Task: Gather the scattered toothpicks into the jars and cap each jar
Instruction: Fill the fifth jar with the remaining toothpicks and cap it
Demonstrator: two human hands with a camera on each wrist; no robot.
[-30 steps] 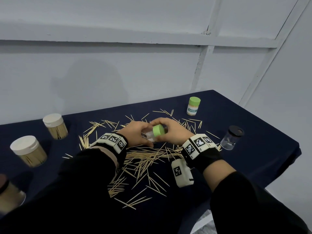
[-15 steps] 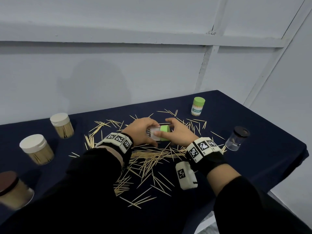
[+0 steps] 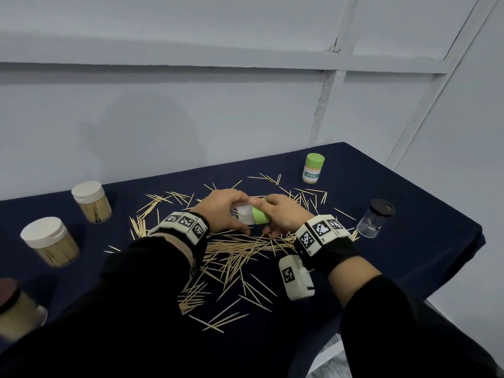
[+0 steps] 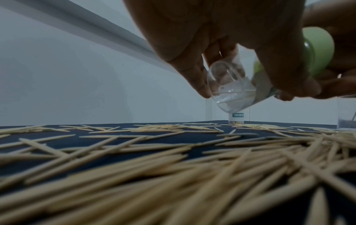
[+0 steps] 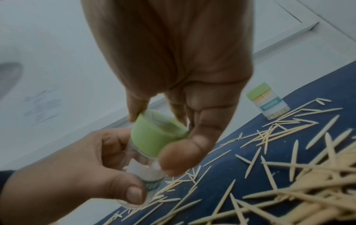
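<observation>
Toothpick jar [image 3: 244, 214], small and clear, sits between your hands above the toothpicks [image 3: 240, 249] heaped mid-table. Your left hand [image 3: 221, 211] wraps fingers and thumb round the clear body. Your right hand [image 3: 283, 215] pinches the green cap [image 3: 260, 216] between thumb and fingertips; cap is on the jar's mouth. Dark blue cloth [image 3: 409, 257] covers the table, pale panelled wall [image 3: 191, 110] behind. Jar lies tilted, long axis running left to right, cap end right, base down-left.
</observation>
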